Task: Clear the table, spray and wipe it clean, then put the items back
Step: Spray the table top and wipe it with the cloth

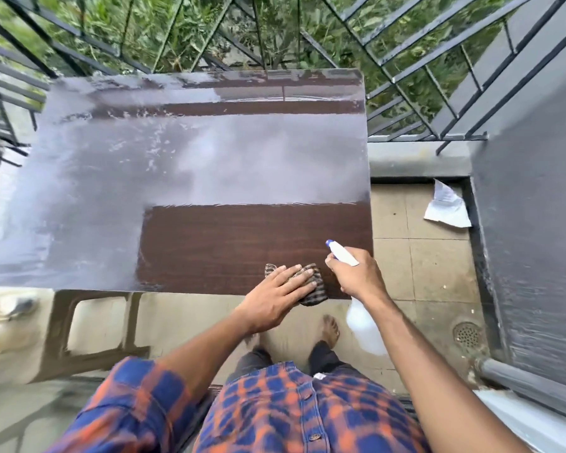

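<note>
A dark brown wooden table (209, 178) fills the middle of the view, its top bare and glossy with pale reflections and wet streaks. My left hand (275, 294) lies flat on a dark checked cloth (316, 289) at the table's near right edge, fingers spread over it. My right hand (356, 276) grips a white spray bottle (365, 325) with a blue nozzle tip, just right of the cloth; the nozzle points over the tabletop and the bottle's body hangs below my wrist.
A black metal railing (422, 76) with greenery behind it runs along the far side. A grey wall (536, 207) stands at the right. Crumpled white paper (446, 206) and a floor drain (467, 335) lie on the tiled floor. A blurred beige chair (89, 325) stands below left.
</note>
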Demonstrator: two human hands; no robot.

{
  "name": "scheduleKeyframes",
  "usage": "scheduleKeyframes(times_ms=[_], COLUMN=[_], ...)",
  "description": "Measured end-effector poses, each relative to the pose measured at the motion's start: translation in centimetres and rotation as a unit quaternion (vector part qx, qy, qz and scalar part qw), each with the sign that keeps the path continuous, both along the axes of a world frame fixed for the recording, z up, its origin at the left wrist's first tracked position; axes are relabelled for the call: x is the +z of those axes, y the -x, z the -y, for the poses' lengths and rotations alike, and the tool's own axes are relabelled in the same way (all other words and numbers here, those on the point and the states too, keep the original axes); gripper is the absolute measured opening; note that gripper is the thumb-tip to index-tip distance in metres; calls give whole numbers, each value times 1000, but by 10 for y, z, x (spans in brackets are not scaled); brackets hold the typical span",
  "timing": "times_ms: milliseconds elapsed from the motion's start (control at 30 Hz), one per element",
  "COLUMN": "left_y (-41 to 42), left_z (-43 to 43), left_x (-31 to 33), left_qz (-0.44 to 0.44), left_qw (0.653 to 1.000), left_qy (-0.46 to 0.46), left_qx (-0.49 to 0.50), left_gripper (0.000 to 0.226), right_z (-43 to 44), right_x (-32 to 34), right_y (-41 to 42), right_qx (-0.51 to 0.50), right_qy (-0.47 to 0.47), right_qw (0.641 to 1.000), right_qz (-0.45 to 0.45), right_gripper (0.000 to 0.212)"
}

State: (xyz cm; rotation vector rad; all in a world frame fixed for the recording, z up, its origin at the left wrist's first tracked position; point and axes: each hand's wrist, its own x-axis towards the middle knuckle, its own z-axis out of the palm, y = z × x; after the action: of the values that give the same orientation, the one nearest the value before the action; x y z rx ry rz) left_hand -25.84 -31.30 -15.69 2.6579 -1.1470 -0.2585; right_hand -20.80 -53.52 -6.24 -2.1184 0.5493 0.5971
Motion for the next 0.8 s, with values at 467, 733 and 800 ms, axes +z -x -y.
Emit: scheduleKeyframes(times_ms=[467, 733, 800], left_y=[30, 42, 36], left_z=[-286, -437, -449], left_x=[1, -6, -7], left_qz=[-25, -34, -48], left_qw=[958, 765, 713], left_qy=[46, 39, 38], left_qx=[282, 642, 699], left_gripper=[52, 61, 60], right_z=[-236, -346, -357], right_x=[8, 10, 13], right_y=[-7, 10, 11], right_qx=[91, 146, 154], right_qy=[-13, -31, -23], right_qw=[996, 988, 986], right_qz=[-15, -49, -50], right_gripper=[22, 28, 28])
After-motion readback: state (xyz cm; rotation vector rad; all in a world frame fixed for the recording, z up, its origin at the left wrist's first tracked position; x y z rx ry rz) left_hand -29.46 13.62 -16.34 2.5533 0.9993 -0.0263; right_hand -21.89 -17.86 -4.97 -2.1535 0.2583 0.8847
